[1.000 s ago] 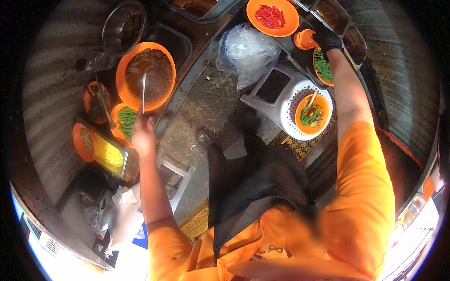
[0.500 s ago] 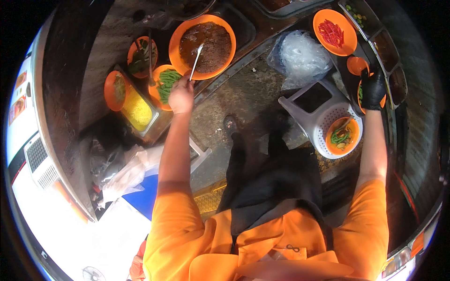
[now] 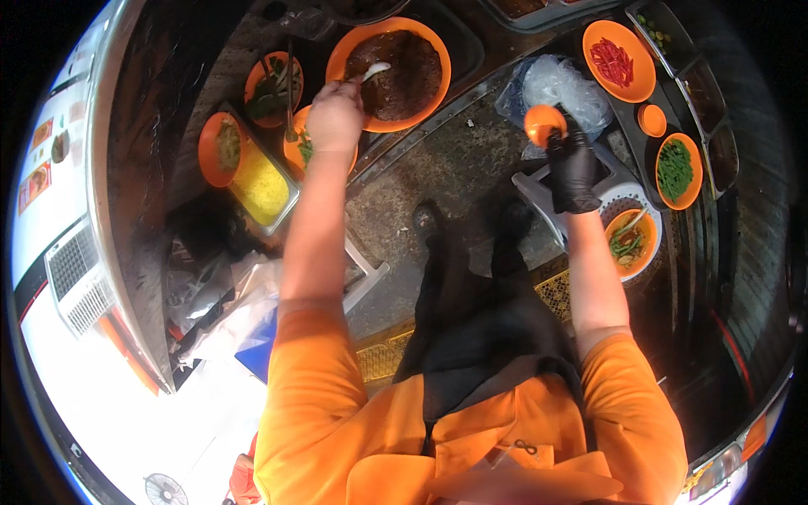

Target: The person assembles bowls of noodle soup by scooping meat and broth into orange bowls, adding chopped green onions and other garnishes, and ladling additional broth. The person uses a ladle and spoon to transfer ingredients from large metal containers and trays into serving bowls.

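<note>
My bare left hand (image 3: 335, 118) is closed round the handle of a white spoon (image 3: 376, 70). The spoon's bowl lies over dark brown sauce (image 3: 410, 84) in a large orange bowl (image 3: 402, 125). In a black glove, my right hand (image 3: 574, 172) grips a small orange bowl (image 3: 540, 120), holding it above the floor area near a clear plastic bag (image 3: 568, 84). What is inside the small bowl I cannot make out. Below my left wrist, an orange bowl of cut green beans (image 3: 304, 150) is partly hidden.
At left sit a metal tray of yellow shreds (image 3: 261, 189) and orange bowls (image 3: 215, 172). On the right are bowls of red strips (image 3: 612, 63) and green beans (image 3: 675, 170), and small orange bowls (image 3: 651, 120). A grey stool (image 3: 547, 198) bears a bowl of food (image 3: 629, 244).
My right hand has lifted a small orange bowl off the right counter and brought it leftward. My left hand has shifted up along the large bowl's edge with the spoon.
</note>
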